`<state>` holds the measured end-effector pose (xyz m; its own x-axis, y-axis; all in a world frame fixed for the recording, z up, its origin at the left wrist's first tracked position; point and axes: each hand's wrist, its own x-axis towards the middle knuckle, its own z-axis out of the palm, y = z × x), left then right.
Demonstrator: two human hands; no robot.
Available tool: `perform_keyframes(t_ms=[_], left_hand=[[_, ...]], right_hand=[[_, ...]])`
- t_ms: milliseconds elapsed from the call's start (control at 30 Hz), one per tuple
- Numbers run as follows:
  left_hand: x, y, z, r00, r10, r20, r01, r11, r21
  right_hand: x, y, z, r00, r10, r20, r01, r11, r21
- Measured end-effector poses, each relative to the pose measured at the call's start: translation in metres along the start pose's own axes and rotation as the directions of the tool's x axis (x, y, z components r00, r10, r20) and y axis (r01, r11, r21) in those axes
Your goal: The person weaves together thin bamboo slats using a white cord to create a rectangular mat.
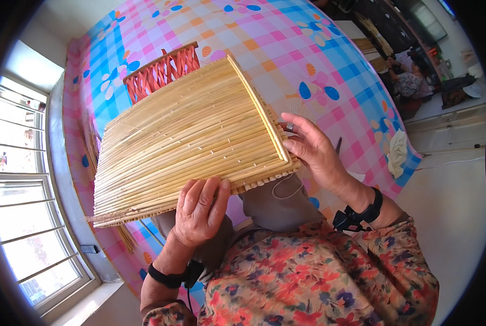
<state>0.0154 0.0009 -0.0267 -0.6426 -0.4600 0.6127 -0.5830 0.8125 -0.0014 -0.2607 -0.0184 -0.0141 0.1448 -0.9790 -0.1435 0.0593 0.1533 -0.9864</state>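
A large panel of pale straw stalks, laid side by side and stitched with thread, rests tilted across my lap. Along its right side runs a border strip of stalks. My left hand grips the near edge, fingers on top and the thumb out of sight below. At the panel's right corner, my right hand pinches the border between thumb and fingers; a ring is on one finger. A loop of thin thread hangs from the near edge close to that corner.
A red lattice basket-like piece lies beyond the panel on a checked, flowered cloth. Loose stalks lie at the left, beside a barred window. A crumpled pale cloth sits at the right edge. Another person is at the far right.
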Motion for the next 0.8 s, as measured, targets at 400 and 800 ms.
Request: perform_keyframes(t_ms=[400, 800], left_hand=[[0.022, -0.011, -0.007, 0.996, 0.024, -0.082, -0.016, 0.995, 0.095], [0.031, -0.015, -0.004, 0.999, 0.008, -0.04, -0.004, 0.995, 0.102]], right_hand=[[0.004, 0.015, -0.01, 0.988, -0.066, -0.14, 0.099, 0.965, 0.241], [-0.014, 0.011, 0.002, 0.989, 0.008, 0.148, -0.014, 0.999, 0.04]])
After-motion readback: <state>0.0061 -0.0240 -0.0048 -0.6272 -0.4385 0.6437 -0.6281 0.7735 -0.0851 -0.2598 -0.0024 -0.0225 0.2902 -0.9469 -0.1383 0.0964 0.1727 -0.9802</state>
